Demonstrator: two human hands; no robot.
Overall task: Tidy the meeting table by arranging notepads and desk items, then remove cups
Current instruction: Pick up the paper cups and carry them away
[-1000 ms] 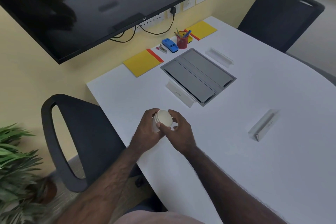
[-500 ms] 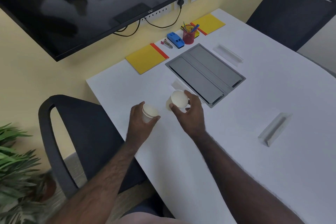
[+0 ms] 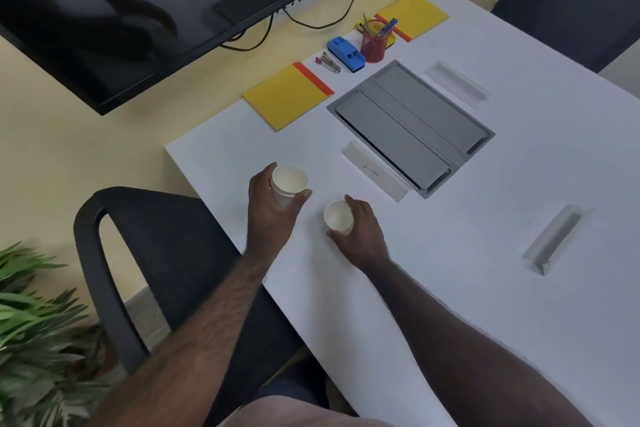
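My left hand point(image 3: 268, 215) grips a white paper cup point(image 3: 288, 180), held upright above the near left part of the white table point(image 3: 450, 270). My right hand point(image 3: 363, 236) is wrapped around a second white paper cup point(image 3: 338, 217) that stands low, at or just above the tabletop. Both cups look empty. At the far edge lie two yellow notepads with orange strips point(image 3: 287, 99) point(image 3: 414, 15), a blue stapler-like item point(image 3: 346, 54), a small staple remover point(image 3: 330, 62) and a red pen holder point(image 3: 374, 43) with several pens.
A grey flip-lid cable box point(image 3: 412, 125) is set into the table's middle. Clear name stands sit around it point(image 3: 375, 172) point(image 3: 457, 83) point(image 3: 554, 239). A black chair point(image 3: 114, 274) stands left of the table, another at the far right point(image 3: 571, 0). A TV point(image 3: 156, 0) hangs on the wall; a plant point(image 3: 31, 329) is at lower left.
The two cups, stacked together between both hands a second ago, have been pulled apart. My left hand has risen leftward with one; my right hand has lowered the other toward the table.
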